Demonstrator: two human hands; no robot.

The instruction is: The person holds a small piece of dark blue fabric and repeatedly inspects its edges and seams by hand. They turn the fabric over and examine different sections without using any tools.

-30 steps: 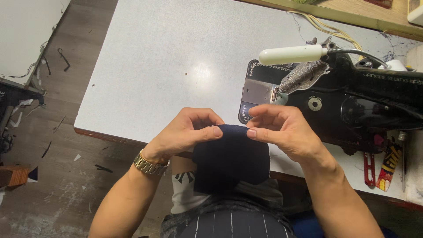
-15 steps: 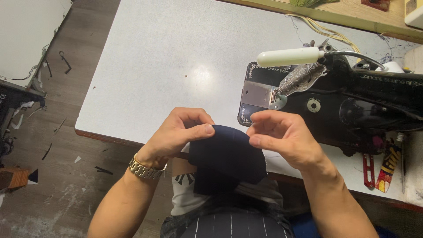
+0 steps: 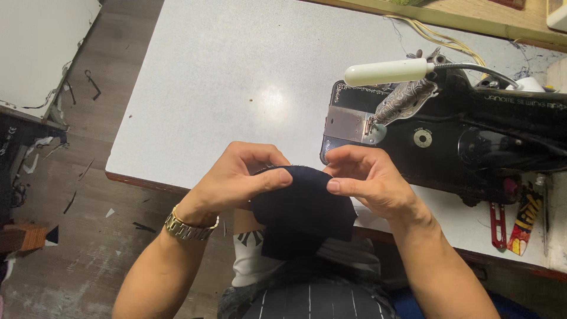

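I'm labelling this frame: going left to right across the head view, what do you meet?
Wristwatch → left hand → dark navy fabric piece → right hand → black sewing machine → red-handled tools.

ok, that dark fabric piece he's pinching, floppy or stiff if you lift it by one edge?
Probably floppy: the dark fabric droops over the table edge below where the left hand and right hand pinch its top edge. Likely light, since fingertips alone hold it. Its curved top hints at some body, perhaps layered.
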